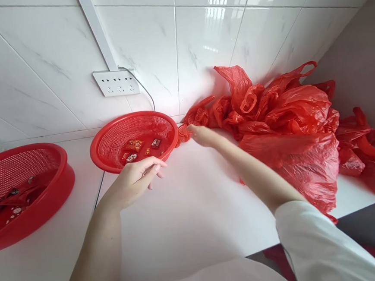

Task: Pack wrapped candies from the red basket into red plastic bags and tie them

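My right hand [202, 135] reaches out to the wall side of the white table, its fingers closed on a small crumpled red plastic bag [183, 134]. That bag lies beside the rim of a red perforated plastic basket [103, 162]. Inside the basket are several small wrapped snack packets [135, 145]. Over the near edge of this basket hovers my left hand [139, 182], fingers loosely bent and apart, with nothing in it. A large heap of red plastic bags [291, 145] rises to the right of my right hand.
A second red basket [54, 203] at the left holds a few dark and red packets. More red bags [370, 156] lie at the far right. On the tiled wall [153, 39] is a power socket strip [116, 83] with a cable running down behind the basket.
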Demonstrator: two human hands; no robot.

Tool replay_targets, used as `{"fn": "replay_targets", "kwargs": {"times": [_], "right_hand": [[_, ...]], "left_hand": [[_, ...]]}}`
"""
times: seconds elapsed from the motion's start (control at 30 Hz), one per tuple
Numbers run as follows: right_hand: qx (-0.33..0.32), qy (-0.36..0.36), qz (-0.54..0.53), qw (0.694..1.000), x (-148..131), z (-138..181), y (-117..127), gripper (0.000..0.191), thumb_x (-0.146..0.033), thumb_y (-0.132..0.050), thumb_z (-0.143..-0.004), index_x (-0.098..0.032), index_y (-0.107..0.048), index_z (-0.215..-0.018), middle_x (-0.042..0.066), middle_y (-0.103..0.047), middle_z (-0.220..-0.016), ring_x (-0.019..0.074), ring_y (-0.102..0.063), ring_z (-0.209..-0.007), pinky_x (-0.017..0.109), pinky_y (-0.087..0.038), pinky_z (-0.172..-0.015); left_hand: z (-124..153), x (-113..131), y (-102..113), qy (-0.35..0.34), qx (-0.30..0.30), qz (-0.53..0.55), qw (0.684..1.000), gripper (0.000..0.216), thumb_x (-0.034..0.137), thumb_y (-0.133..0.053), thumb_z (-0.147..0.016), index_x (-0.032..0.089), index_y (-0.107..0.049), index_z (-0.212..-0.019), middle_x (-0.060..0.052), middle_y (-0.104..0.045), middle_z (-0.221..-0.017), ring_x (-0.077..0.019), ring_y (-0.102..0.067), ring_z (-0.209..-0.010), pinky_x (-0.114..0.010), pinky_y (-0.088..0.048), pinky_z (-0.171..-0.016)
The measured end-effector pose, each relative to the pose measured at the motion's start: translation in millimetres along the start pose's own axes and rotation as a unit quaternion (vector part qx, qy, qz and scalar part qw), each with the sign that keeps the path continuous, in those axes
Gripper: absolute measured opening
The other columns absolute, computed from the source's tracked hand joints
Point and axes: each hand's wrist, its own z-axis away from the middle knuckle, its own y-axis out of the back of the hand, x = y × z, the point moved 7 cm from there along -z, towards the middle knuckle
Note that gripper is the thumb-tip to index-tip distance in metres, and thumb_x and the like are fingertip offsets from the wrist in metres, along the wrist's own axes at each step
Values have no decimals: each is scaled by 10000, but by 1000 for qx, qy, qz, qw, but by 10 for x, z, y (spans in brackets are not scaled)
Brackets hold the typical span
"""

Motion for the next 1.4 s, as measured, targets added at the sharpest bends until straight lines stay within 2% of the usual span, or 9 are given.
{"fn": "replay_targets", "kwargs": {"times": [0.2, 0.47, 0.63, 0.73, 0.9, 1.07, 1.17, 1.27, 1.4], "right_hand": [[-29, -66, -71, 995, -212, -227, -718, 613, -236, -554, -860, -89, -360, -1423, 222, -531, -1349, 337, -467, -1276, 481, -387, -1008], [-132, -5, -235, 963, -177, 324, -234, 245, -329, -479, -917, -161, -648, -975, 59, -698, -844, 174, -663, -726, 265, -520, -664], [-138, 100, -580, 797, -525, 815, 219, 335, -471, -542, -910, -151, -607, -980, -16, -621, -570, 102, -517, -377, 200, -390, -364], [-155, 98, -632, 753, -677, 954, 226, 346, -475, -580, -895, -136, -644, -870, -33, -567, -468, 78, -432, -302, 184, -305, -304], [-129, 43, -706, 695, -686, 857, 85, 378, -511, -633, -844, -141, -686, -791, 40, -689, -695, 120, -629, -582, 215, -502, -542], [-37, 10, -782, 623, -561, 714, 108, 390, -573, -538, -853, -244, -640, -1036, 40, -689, -969, 194, -650, -904, 300, -535, -736], [18, 4, -781, 625, -473, 754, 147, 432, -623, -401, -897, -245, -609, -868, 31, -629, -778, 179, -616, -757, 280, -494, -620], [54, 29, -746, 663, -381, 888, 228, 635, -773, -272, -849, -228, -397, -548, -20, -330, -461, 130, -389, -438, 268, -360, -455], [-137, 125, -529, 828, -591, 1101, 204, 602, -737, -383, -840, -217, -392, -536, -43, -280, -445, 106, -300, -422, 266, -293, -439]], "left_hand": [[78, 37, 14, 0, -14, 9, 1000, 315, 511, -412, -946, 313, -637, -1042, 36, -704, -930, -113, -592, -651, -238, -482, -638], [-68, -29, 50, -1, 42, 17, 999, 314, 522, -476, -911, 311, -658, -1057, 5, -682, -1108, -206, -632, -1005, -334, -513, -871], [-160, 82, -100, -79, 65, 149, 983, 683, 456, -676, -806, 296, -398, -1409, -75, -447, -1465, -268, -458, -1315, -409, -462, -1022], [-189, 184, -265, -129, 5, 250, 960, 616, 407, -702, -795, 243, -468, -1341, -103, -502, -1412, -282, -465, -1311, -426, -438, -1050], [-201, 25, -323, -64, 32, 369, 927, 329, 458, -609, -834, 190, -631, -1025, -95, -688, -1058, -278, -642, -1021, -421, -535, -866], [-126, -135, -106, -67, 158, 463, 869, 530, 611, -379, -843, 240, -592, -1156, -97, -683, -1068, -298, -633, -1038, -435, -553, -753], [-93, -229, -47, -20, 159, 454, 877, 736, 718, -128, -852, 229, -634, -1067, -112, -690, -869, -275, -663, -869, -434, -544, -666], [-76, -305, -122, 59, 28, 357, 932, 736, 757, -169, -818, 210, -645, -689, -99, -598, -567, -234, -612, -585, -376, -486, -510], [10, -269, -316, 69, -192, 142, 969, 511, 592, -431, -838, 210, -638, -569, -78, -678, -686, -211, -620, -614, -329, -467, -542]]}}
